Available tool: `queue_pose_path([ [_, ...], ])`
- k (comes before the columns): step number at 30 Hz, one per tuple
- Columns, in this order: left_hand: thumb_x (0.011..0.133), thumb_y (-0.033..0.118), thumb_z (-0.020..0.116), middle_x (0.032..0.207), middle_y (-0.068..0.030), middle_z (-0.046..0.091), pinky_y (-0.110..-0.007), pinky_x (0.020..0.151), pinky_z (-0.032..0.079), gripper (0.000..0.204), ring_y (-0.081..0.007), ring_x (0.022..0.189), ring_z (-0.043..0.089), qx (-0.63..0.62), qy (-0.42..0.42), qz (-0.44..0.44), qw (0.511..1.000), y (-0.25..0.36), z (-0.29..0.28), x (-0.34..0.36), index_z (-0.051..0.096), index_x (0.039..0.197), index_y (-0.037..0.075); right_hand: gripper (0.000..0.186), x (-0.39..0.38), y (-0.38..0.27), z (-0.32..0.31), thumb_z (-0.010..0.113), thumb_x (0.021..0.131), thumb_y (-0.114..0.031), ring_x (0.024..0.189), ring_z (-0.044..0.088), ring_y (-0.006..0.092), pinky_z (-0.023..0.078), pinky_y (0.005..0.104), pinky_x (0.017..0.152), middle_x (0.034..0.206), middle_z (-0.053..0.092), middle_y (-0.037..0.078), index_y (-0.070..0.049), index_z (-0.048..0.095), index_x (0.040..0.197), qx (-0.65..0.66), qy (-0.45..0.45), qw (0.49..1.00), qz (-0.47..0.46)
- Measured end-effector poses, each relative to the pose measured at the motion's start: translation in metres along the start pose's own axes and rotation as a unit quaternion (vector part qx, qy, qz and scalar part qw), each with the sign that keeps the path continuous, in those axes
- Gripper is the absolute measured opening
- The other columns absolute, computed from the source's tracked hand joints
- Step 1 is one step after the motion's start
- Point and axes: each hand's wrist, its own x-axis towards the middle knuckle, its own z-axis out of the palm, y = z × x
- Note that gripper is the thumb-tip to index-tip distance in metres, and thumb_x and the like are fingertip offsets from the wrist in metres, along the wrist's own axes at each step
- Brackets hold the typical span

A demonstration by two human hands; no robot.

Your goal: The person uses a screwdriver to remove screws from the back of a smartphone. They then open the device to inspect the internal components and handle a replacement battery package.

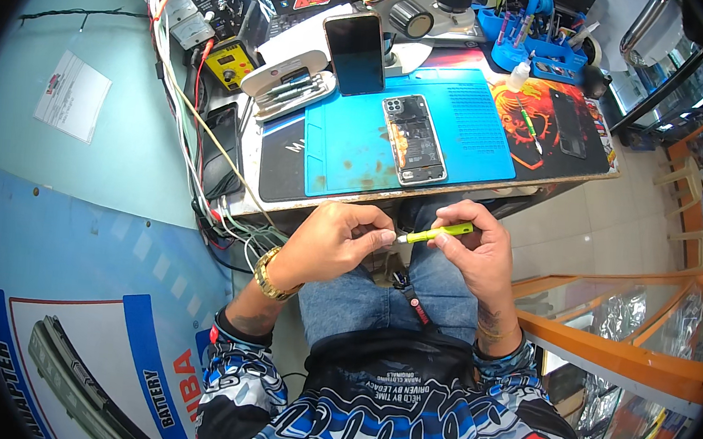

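Over my lap, just off the desk's front edge, both hands meet on a slim yellow-green pen-shaped tool (451,230) with a pale metal end. My right hand (482,252) grips its handle between thumb and fingers. My left hand (341,239) is closed in a pinch at the metal end; whether a small part sits between those fingertips is too small to tell. Beyond them, a smartphone with its back off and its insides showing (414,141) lies on a blue work mat (479,147). Behind it a second phone (356,57), screen dark, leans upright.
An open white tool case (296,93) stands left of the mat, near a yellow-faced bench device (233,65) and loose cables (166,44). A microscope base (444,23) and blue organiser (541,56) stand behind. At right lie a green-and-white pen-like tool (532,128) and a dark panel (569,126).
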Motion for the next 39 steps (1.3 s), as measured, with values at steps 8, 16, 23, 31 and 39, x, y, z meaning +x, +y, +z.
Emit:
queue_pose_path([
  [8, 0.103, 0.016, 0.06, 0.083, -0.0037, 0.065, -0.028, 0.077, 0.05, 0.019, -0.0106, 0.081, 0.06, -0.093, -0.004, 0.0, 0.996, -0.008, 0.004, 0.003, 0.06, 0.097, -0.002, 0.026, 0.002, 0.003, -0.002, 0.067, 0.091, 0.006, 0.094, 0.066, 0.0129, 0.058, 0.028, 0.083, 0.103, 0.064, 0.008, 0.003, 0.065, 0.116, 0.033, 0.019, 0.999, -0.005],
  [16, 0.1, 0.01, 0.061, 0.08, -0.0115, 0.065, -0.033, 0.067, 0.052, 0.01, -0.0226, 0.071, 0.065, 0.2, 0.323, 0.115, 0.918, 0.007, -0.041, 0.017, 0.06, 0.097, 0.0, 0.026, -0.002, 0.008, -0.004, 0.067, 0.088, 0.007, 0.09, 0.067, 0.0148, 0.059, 0.0301, 0.081, 0.1, 0.066, 0.009, 0.003, 0.064, 0.113, 0.066, 0.054, 0.996, -0.008],
  [23, 0.1, 0.02, 0.061, 0.072, -0.0134, 0.069, -0.043, 0.059, 0.053, 0.013, -0.0356, 0.064, 0.069, 0.492, 0.515, 0.161, 0.683, 0.031, -0.172, 0.07, 0.066, 0.096, 0.009, 0.028, -0.009, 0.01, -0.01, 0.065, 0.087, 0.01, 0.089, 0.066, 0.0135, 0.06, 0.0307, 0.08, 0.1, 0.066, 0.008, 0.003, 0.063, 0.113, 0.069, 0.069, 0.995, 0.0],
  [31, 0.092, 0.01, 0.054, 0.073, -0.0144, 0.071, -0.044, 0.053, 0.056, 0.007, -0.0322, 0.063, 0.072, 0.734, 0.399, 0.052, 0.547, 0.005, -0.275, 0.132, 0.06, 0.093, 0.006, 0.03, -0.016, 0.014, -0.019, 0.066, 0.087, 0.009, 0.089, 0.066, 0.0142, 0.061, 0.0314, 0.08, 0.099, 0.065, 0.009, 0.002, 0.063, 0.116, 0.067, 0.09, 0.994, 0.002],
  [39, 0.095, 0.013, 0.049, 0.076, -0.0158, 0.073, -0.045, 0.059, 0.059, 0.018, -0.0324, 0.069, 0.074, 0.736, 0.397, 0.004, 0.548, -0.001, -0.269, 0.147, 0.065, 0.09, 0.006, 0.039, -0.014, 0.017, -0.041, 0.066, 0.091, 0.004, 0.086, 0.066, 0.0139, 0.061, 0.032, 0.077, 0.101, 0.065, 0.008, -0.002, 0.058, 0.13, 0.114, 0.134, 0.984, -0.034],
])
